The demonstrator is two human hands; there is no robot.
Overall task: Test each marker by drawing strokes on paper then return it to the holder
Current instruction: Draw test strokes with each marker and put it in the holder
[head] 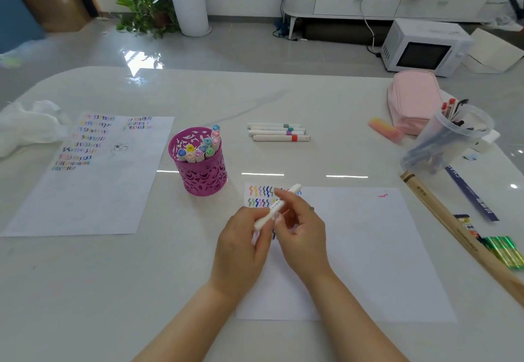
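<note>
White plastic is what you have between your hands: one marker (276, 206), held aslant above the far-left part of the paper (368, 248), its upper end pointing to about one o'clock. Your left hand (241, 251) has its fingers curled round the lower end of the barrel, and your right hand (303, 231) pinches it nearer the middle with thumb and fingertips, so both hands grip the same marker. Whether its cap is on or off cannot be told, as your fingers cover that part. Under the hands the paper lies flat on the pale table (141, 290), and near its far-left corner run two rows of wavy strokes (261, 195) in orange, purple, green and blue, partly hidden behind the marker; a small pink mark (382, 195) sits near the far-right corner. At ten o'clock from your hands the magenta cut-out holder (202, 176) stands upright, near the paper's corner but apart from it, with a cluster of markers (198, 149) standing in it, coloured caps up. At twelve o'clock, beyond the paper, four loose markers (279, 132) lie side by side, touching. Out at nine to ten o'clock a second sheet (93, 180) carries many rows of coloured strokes. At two o'clock a pink pouch (412, 100) lies on the table, and just in front of it a clear cup (448, 140) full of pens.
</note>
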